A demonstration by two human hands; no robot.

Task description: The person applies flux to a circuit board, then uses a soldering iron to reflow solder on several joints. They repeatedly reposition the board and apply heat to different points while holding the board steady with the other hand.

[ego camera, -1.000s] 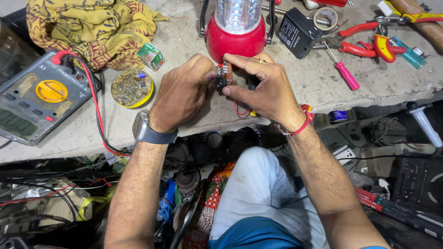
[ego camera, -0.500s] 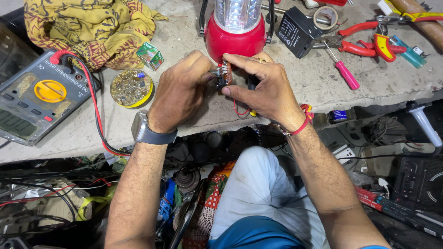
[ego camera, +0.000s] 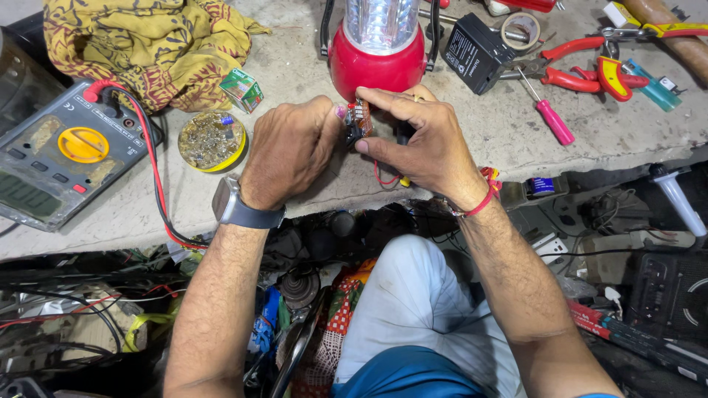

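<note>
Both hands meet over the front edge of the grey bench (ego camera: 295,74), just in front of the red lantern (ego camera: 377,63); the left hand (ego camera: 289,151) is curled, fingers pressed together, thumb tip against a small circuit board (ego camera: 359,116); the right hand (ego camera: 424,144) pinches the same board between forefinger above and thumb below; the board is held upright between the two hands, touching or just short of the lantern's red base, cannot tell which; thin red wires (ego camera: 382,177) hang from it under the right palm; a grey watch (ego camera: 237,206) sits on the left wrist, a red thread band (ego camera: 483,199) on the right. Left of the hands: a round yellow-rimmed tin (ego camera: 212,140) of small parts, near a multimeter (ego camera: 55,158) with yellow dial and a red lead (ego camera: 151,158); a patterned yellow cloth (ego camera: 147,40) behind them. Right of the lantern: a black block-shaped battery (ego camera: 478,51), a pink-handled screwdriver (ego camera: 549,118), red-handled pliers (ego camera: 590,70), well apart from the hands.
</note>
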